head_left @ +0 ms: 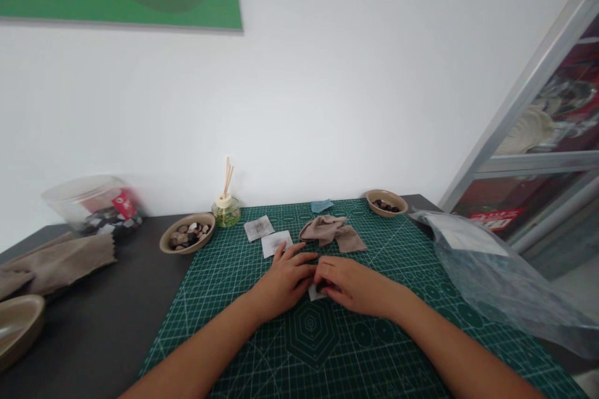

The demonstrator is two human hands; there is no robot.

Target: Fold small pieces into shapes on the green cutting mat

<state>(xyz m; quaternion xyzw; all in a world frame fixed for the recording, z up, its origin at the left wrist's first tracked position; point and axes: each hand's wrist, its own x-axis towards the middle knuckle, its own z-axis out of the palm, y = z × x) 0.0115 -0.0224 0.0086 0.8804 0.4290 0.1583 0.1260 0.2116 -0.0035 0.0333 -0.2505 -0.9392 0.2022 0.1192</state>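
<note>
On the green cutting mat (210, 312), my left hand (284, 280) lies with its fingers stretched out and apart, the fingertips close to my right hand. My right hand (346, 282) is curled in a pinch around a small dark piece (321, 287), mostly covered by the fingers, so its exact kind is unclear. Under it lies a small white wipe (313, 294), partly hidden by both hands. Just beyond my left fingers are a white square wipe (276, 242) with dark smudges and a second smudged wipe (259, 229).
A crumpled taupe cloth (327, 230) lies beyond the hands. Bowls of stones stand at left (187, 234) and right (386, 204), near a reed diffuser (226, 211). A clear plastic bag (486, 280) covers the right edge. Far left are a plastic jar (100, 206), another cloth (70, 262) and a bowl (19, 324).
</note>
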